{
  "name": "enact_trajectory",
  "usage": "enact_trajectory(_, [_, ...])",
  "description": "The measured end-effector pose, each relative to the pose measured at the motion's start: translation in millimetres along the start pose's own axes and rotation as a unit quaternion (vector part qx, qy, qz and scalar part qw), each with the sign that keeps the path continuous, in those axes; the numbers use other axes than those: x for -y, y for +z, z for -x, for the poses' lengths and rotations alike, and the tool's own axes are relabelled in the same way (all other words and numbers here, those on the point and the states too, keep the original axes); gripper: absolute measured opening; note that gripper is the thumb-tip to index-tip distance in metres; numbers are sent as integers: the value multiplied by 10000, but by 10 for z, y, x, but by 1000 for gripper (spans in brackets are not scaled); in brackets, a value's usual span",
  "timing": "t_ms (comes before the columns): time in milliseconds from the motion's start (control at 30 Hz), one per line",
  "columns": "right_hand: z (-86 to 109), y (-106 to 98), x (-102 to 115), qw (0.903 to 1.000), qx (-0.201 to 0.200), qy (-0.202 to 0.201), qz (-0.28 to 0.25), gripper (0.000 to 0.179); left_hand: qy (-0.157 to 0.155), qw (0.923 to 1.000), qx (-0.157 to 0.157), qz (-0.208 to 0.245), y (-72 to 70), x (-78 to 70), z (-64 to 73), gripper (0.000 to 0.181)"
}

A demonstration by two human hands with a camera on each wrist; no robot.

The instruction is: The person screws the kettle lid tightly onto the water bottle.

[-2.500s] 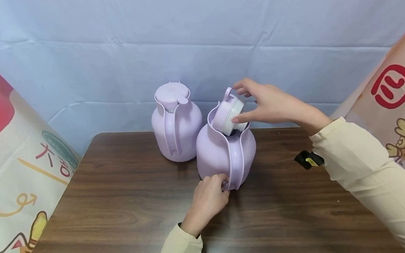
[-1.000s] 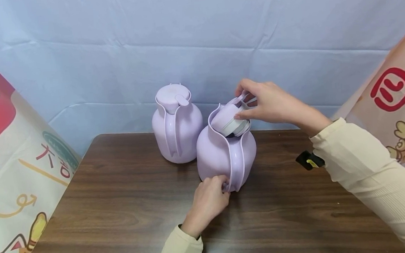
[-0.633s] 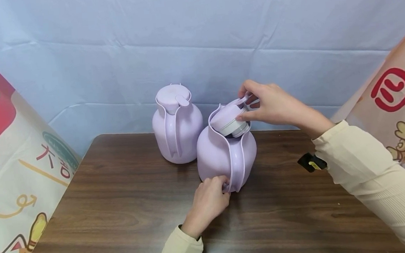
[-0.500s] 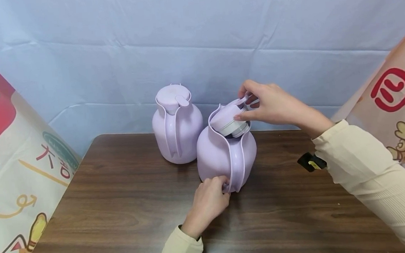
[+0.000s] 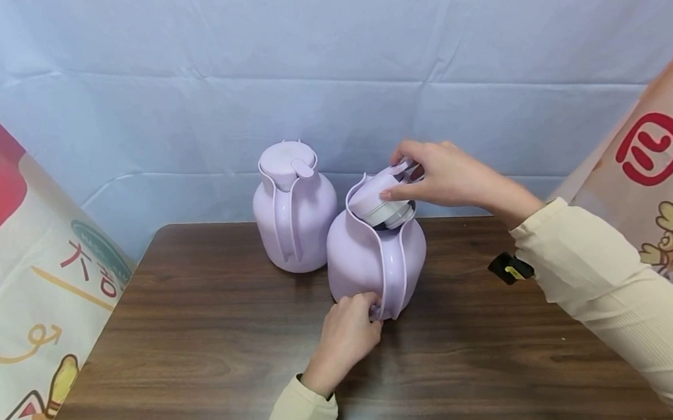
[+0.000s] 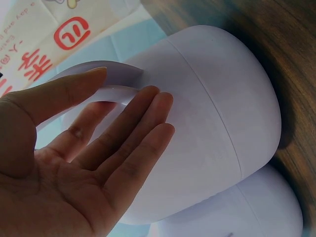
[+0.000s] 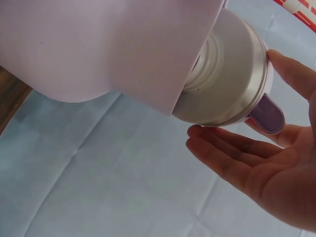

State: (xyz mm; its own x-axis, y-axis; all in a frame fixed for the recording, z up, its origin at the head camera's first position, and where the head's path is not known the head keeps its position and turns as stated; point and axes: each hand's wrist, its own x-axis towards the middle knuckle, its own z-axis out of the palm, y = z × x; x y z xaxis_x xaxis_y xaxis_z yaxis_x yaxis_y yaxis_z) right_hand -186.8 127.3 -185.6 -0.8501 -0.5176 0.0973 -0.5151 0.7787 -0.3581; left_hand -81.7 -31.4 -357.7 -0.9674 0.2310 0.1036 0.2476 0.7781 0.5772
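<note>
1. Pale blue cloth (image 5: 325, 41) hangs behind the table's far edge.
2. The wood-grain table (image 5: 217, 348) carries two lilac jugs.
3. The left banner (image 5: 37, 283) reads "大吉" in red; on the right banner (image 5: 654, 149), small print in the left-wrist view reads "a day and".
4. The front jug (image 5: 354, 261) stands upright near the table's far edge.
5. The back jug (image 5: 319, 211), nearer the far-left corner, has its cap (image 5: 287, 158) seated.
6. The left hand (image 5: 349, 329) grips the front jug's handle (image 5: 394, 271) low down.
7. The right hand (image 5: 451, 173) grasps the lid (image 5: 373, 194), tilted in the front jug's mouth.
</note>
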Motion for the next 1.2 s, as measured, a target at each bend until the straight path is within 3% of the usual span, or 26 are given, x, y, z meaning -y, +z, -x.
enact_trajectory(567, [50, 31, -3, 10000, 18, 41, 30, 42, -6, 10000, 5, -38, -4, -3, 0, 14])
enact_trajectory(900, [31, 15, -31, 9990, 449, 68, -5, 58, 16, 10000, -7, -67, -5, -8, -7, 12])
enact_trajectory(1200, [5, 27, -30, 9986, 521, 48, 110, 63, 24, 10000, 12, -39, -10, -8, -9, 13])
